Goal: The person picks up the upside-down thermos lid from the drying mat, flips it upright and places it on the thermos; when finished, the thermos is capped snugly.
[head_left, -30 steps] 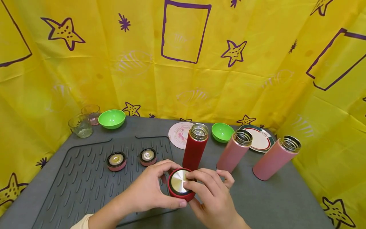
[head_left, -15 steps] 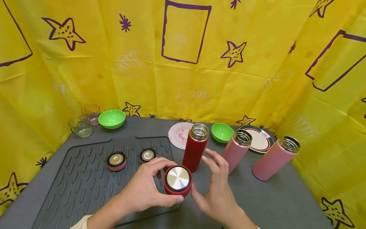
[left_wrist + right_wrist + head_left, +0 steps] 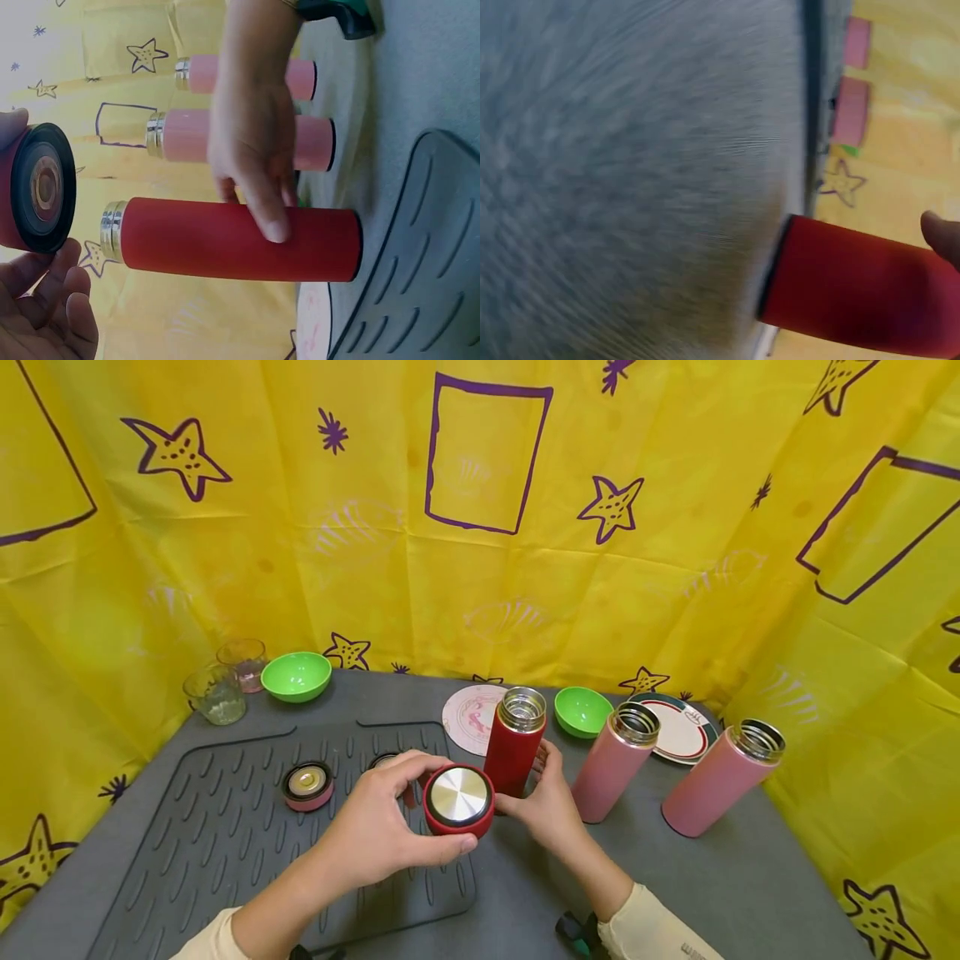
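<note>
My left hand (image 3: 378, 822) holds a red flask lid (image 3: 459, 806) by its sides, its shiny steel top facing the head camera. The left wrist view shows the lid's dark underside with a ring in the middle. Just beyond stands a red insulated flask (image 3: 512, 758), upright with its steel mouth uncovered. My right hand (image 3: 553, 806) grips this flask from the right, thumb on the near side and fingers partly hidden behind it. On the ribbed grey mat (image 3: 217, 868) lie two pink lids, one pink lid (image 3: 307, 787) in full sight, the other mostly covered by my left hand.
Two uncapped pink flasks, a nearer pink flask (image 3: 611, 772) and a farther pink flask (image 3: 712, 789), stand to the right. Behind are a green bowl (image 3: 583, 712), a rimmed plate (image 3: 678, 735) and a pink disc (image 3: 468, 718). Back left holds another green bowl (image 3: 296, 678) and two glasses (image 3: 217, 697).
My right hand has left the red lid and moved forward to the red flask, taking hold of it. My left hand keeps the lid, shifted slightly up and left.
</note>
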A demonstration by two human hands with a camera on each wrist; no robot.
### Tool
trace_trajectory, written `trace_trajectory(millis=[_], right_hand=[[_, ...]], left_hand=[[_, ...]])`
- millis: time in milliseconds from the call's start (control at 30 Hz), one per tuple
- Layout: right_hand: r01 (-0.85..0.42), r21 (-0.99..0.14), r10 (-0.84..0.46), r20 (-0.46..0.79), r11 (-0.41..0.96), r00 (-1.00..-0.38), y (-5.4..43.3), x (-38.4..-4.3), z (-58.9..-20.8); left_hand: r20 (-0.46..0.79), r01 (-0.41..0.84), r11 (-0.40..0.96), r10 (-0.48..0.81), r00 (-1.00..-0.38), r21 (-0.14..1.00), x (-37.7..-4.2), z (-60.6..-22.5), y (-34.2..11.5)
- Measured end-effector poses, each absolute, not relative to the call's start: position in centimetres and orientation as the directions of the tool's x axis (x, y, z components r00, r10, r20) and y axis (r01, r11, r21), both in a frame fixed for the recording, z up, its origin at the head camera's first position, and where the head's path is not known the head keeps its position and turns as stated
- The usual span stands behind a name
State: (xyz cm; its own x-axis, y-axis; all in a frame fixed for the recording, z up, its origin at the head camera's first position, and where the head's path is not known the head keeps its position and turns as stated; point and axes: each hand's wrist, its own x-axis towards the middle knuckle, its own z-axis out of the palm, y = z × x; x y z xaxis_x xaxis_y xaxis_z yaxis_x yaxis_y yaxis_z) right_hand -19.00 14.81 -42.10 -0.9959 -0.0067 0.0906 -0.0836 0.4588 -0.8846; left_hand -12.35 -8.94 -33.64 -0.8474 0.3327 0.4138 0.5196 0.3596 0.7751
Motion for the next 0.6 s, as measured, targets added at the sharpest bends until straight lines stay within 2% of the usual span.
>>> trace_trajectory(millis=[300, 600], right_hand=[[-0.068, -0.851, -0.015, 0.070, 0.521, -0.997, 15.0, -20.0, -43.4], [-0.065, -0.850, -0.038, 0.053, 0.524, -0.998, 15.1, -20.3, -43.4]], left_hand=[[0.400, 0.476, 0.403, 0.261, -0.878, 0.782, -14.3, -32.7, -7.9], [0.408, 0.473, 0.421, 0.239, -0.881, 0.774, -18.5, -30.3, -5.7]])
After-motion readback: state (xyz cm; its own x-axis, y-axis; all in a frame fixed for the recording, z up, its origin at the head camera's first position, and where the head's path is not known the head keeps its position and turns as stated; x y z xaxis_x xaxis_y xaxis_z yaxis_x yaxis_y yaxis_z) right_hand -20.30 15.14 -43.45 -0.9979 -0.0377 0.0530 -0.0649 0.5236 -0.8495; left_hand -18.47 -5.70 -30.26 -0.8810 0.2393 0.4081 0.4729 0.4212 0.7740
